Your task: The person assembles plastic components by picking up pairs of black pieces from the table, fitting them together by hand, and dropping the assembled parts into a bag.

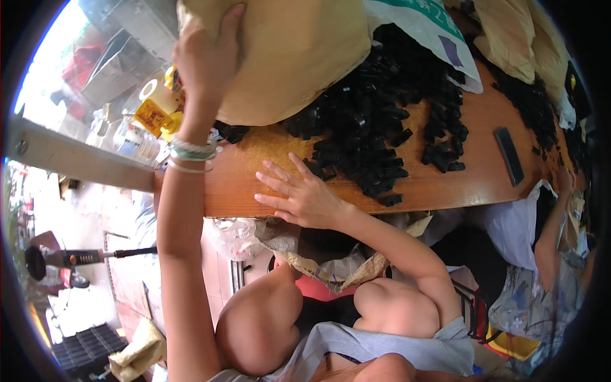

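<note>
My left hand (207, 63) is stretched out to the far left and grips the edge of a large brown paper sack (293, 57); its thumb lies over the front, and its fingers are partly hidden. The sack leans over the wooden table beside a heap of small black plastic parts (363, 121). My right hand (299, 194) holds nothing, its fingers spread over the table's near edge, just left of the heap's front end. Some parts (445, 140) lie in a separate strip to the right.
A dark flat bar (509, 156) lies on the table (471, 184) at the right. Behind the heap is a white printed bag (433, 32). Yellow bottles (156, 118) and a tape roll (148, 89) stand at the left. An open woven sack (299, 254) hangs below the edge. Another person's arm (550, 242) shows at the right.
</note>
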Demonstrator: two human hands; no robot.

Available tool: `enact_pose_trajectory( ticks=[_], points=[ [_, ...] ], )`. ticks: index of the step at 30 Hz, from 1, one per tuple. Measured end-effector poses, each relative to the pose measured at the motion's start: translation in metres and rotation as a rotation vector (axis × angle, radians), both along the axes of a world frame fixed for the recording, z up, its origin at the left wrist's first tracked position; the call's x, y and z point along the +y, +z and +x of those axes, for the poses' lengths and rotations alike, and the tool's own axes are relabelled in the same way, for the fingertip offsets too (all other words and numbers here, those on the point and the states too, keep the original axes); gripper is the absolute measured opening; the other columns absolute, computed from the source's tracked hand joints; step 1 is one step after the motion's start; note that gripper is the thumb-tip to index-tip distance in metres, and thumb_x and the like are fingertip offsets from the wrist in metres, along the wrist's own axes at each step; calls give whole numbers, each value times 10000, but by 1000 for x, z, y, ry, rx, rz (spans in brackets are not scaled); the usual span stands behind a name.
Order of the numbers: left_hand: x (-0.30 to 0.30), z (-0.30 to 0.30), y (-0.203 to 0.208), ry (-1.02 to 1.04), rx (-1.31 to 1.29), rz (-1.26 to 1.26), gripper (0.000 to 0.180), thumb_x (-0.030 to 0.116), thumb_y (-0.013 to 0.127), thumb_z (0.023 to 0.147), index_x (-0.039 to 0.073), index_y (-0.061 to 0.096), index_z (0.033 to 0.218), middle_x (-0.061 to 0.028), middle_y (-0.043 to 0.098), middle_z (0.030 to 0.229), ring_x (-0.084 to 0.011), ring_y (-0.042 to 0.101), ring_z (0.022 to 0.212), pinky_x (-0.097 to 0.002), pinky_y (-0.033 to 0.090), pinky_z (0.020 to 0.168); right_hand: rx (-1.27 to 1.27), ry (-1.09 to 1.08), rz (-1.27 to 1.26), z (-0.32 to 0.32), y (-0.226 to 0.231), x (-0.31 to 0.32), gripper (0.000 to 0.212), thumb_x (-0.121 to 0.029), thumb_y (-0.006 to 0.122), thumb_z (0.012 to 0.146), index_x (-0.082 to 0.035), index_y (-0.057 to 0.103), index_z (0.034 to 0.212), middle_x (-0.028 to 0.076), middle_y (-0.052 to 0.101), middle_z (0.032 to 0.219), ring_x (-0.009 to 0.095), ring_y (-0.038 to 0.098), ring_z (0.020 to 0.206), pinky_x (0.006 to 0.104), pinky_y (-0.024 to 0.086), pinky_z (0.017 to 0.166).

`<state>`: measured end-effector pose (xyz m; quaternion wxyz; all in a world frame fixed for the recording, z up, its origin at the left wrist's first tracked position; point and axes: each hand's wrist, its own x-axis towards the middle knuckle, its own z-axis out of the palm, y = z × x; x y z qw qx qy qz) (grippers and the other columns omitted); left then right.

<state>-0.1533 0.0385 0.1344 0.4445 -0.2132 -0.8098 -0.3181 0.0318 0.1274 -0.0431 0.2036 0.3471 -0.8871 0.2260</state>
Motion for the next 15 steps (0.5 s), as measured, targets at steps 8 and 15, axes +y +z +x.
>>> enact_pose_trajectory(
  ticks=[8,15],
  points=[
    [18,4,32,106,19,-430,389,340,583,912,-2,654,742,-190,618,643,-388,622,617,-438,489,607,232,34,57,-32,-9,-18,389,-222,619,813,-189,628,1201,62,481,1394,258,302,1397,585,78,1153],
    [43,8,39,-18,-26,-513,444,288,469,949,-25,658,696,-229,607,608,-369,626,583,-478,478,599,339,84,218,-54,-1,-34,318,-216,550,848,-173,657,1144,55,489,1386,271,316,1389,627,86,1136]
  ],
)
